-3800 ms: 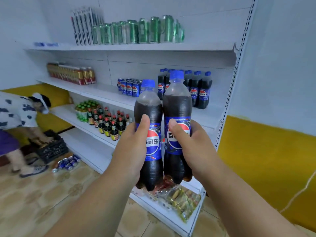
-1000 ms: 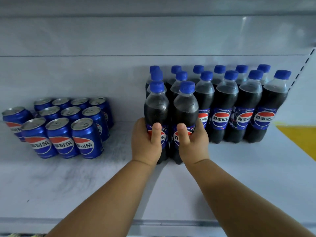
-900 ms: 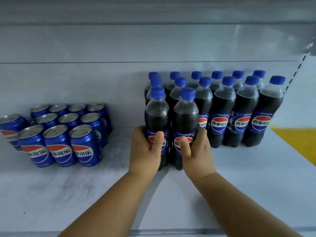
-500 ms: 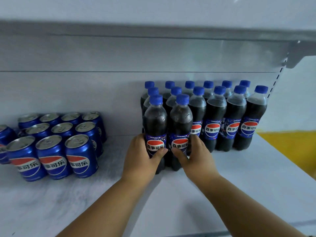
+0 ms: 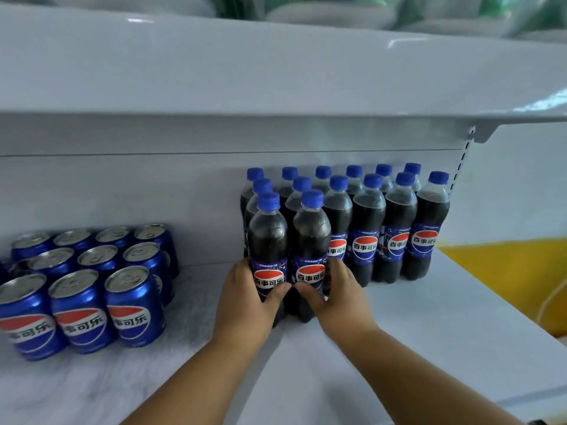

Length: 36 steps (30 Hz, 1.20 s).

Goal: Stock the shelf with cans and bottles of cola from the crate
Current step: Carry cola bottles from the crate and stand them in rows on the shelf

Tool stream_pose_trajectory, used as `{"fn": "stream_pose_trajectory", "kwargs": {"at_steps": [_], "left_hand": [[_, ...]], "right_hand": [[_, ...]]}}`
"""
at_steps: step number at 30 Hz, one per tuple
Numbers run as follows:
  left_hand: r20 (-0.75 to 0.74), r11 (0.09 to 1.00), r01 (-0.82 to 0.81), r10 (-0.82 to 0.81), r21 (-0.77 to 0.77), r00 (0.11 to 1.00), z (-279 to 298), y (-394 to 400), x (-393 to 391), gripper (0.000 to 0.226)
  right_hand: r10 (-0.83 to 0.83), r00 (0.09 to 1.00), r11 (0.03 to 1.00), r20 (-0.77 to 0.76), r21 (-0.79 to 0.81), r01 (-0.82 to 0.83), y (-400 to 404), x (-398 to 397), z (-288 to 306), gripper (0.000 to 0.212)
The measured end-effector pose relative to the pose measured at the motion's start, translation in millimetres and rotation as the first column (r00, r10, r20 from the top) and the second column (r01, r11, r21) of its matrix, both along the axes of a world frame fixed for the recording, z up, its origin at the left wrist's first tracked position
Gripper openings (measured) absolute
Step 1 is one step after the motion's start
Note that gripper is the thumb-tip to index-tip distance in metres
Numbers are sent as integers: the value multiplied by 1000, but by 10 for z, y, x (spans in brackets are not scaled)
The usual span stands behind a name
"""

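Note:
Two cola bottles with blue caps stand upright on the white shelf (image 5: 429,326), at the front left of the bottle group. My left hand (image 5: 245,299) grips the left bottle (image 5: 267,237) low on its label. My right hand (image 5: 337,296) grips the right bottle (image 5: 311,234) the same way. My thumbs nearly meet in front of the two bottles. Behind and to the right stand several more cola bottles (image 5: 399,228) in rows. Several blue cola cans (image 5: 82,289) stand in rows on the left of the shelf.
The shelf above (image 5: 276,75) overhangs the bottles, with blurred green items on top. An upright with slots (image 5: 460,161) closes the shelf's right end. A yellow wall (image 5: 506,280) lies to the right. Bare shelf lies between cans and bottles and in front.
My hands carried two bottles from in front of the rack onto the shelf and set them down at the group's front left. Since then my grip has slid lower; the view tilted up.

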<state>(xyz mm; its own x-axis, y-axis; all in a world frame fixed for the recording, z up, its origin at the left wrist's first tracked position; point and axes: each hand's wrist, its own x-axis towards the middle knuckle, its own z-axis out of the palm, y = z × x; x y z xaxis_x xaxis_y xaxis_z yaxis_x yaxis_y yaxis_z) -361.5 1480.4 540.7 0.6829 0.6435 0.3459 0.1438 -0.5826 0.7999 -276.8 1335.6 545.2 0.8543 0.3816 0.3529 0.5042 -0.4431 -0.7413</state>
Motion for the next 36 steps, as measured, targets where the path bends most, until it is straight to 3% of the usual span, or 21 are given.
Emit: {"fn": "stream_pose_trajectory", "kwargs": {"at_steps": [6, 10, 12, 15, 18, 23, 30, 36], "left_hand": [[-31, 998, -34, 32, -60, 999, 34, -68, 0, 72], [119, 984, -180, 178, 2, 977, 159, -444, -150, 95], [276, 965, -231, 190, 124, 942, 268, -671, -229, 88], [398, 967, -174, 88, 186, 913, 371, -913, -170, 70], [441, 977, -131, 45, 168, 896, 464, -1149, -48, 64], [468, 949, -237, 116, 210, 876, 442, -1296, 88, 60], [542, 939, 46, -236, 341, 807, 646, -2419, 126, 51], [532, 901, 215, -400, 376, 747, 681, -3620, 246, 42]], "right_hand": [[2, 1000, 999, -27, -43, -3, -5, -21, 55, 49], [-39, 999, 999, 15, 10, 38, -64, -149, 93, 64], [-66, 997, 996, 50, 69, 62, -187, -252, 169, 71], [-135, 986, 988, 101, 86, 126, -502, -318, 325, 69], [-218, 969, 974, 116, 92, 208, -946, -345, 490, 62], [-319, 943, 948, 95, 35, 317, -1667, -386, 587, 61], [-390, 912, 919, 127, -4, 394, -2575, -536, 788, 65], [-491, 861, 867, 138, -24, 498, -3711, -647, 843, 64]]}}
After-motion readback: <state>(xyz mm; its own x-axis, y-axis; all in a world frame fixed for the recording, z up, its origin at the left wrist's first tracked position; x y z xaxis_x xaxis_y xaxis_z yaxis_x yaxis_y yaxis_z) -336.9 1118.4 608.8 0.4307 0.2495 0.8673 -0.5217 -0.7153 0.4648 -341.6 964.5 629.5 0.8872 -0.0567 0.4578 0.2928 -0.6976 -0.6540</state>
